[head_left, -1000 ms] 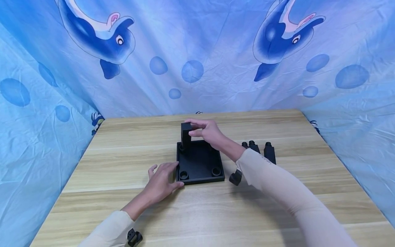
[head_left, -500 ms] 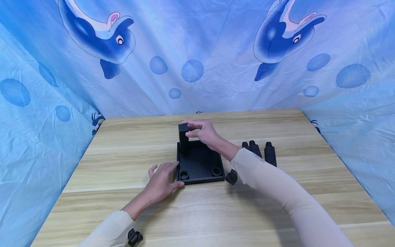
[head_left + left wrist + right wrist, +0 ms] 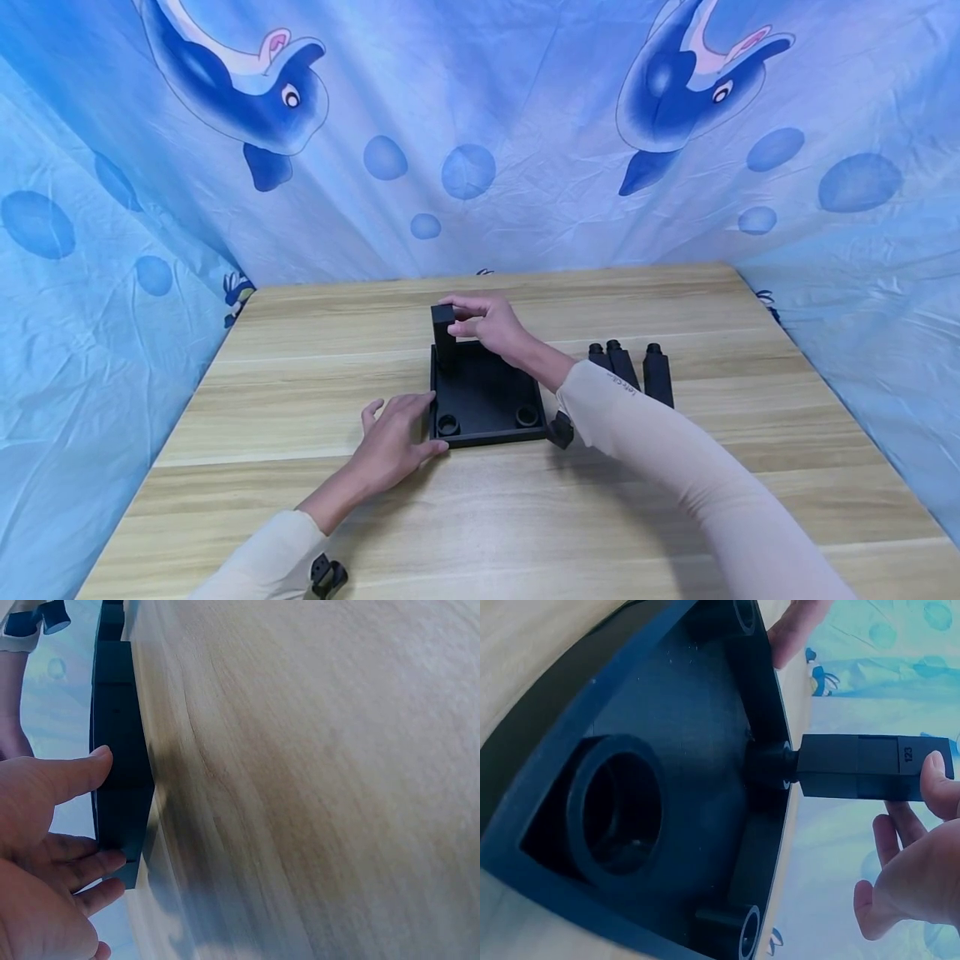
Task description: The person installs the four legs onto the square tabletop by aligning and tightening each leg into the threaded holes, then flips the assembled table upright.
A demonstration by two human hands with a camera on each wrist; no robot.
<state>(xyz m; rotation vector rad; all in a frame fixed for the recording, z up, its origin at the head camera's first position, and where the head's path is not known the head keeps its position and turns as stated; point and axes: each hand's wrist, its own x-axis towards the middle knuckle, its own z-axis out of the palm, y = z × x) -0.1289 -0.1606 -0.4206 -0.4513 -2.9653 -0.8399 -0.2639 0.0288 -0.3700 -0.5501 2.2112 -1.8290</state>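
The right hand (image 3: 491, 325) pinches the upper end of a black block (image 3: 444, 335) above the tray (image 3: 487, 392), at the tray's far left corner. Its grip is closed to just the block's width: the thumb lies on the face marked "123" and the fingertips bear on other faces. The block stands upright, its narrow neck at the mouth of that corner's socket (image 3: 766, 766); some of the neck shows between socket and block, and how deep the rest sits I cannot tell.

The left hand (image 3: 393, 442) is spread wide, not wrapped around anything. Its thumb touches the tray at the near left corner, and its fingers reach along the tray's left side, the fingertips against the outer wall. How hard they press I cannot tell.

In the tray's near corners are two more ring-shaped sockets, the left one (image 3: 447, 425) and the right one (image 3: 527, 415). To the right of the tray, well apart from it, three more black blocks (image 3: 657, 377) lie on the wooden table (image 3: 225, 400), partly hidden by the right sleeve (image 3: 660, 442).
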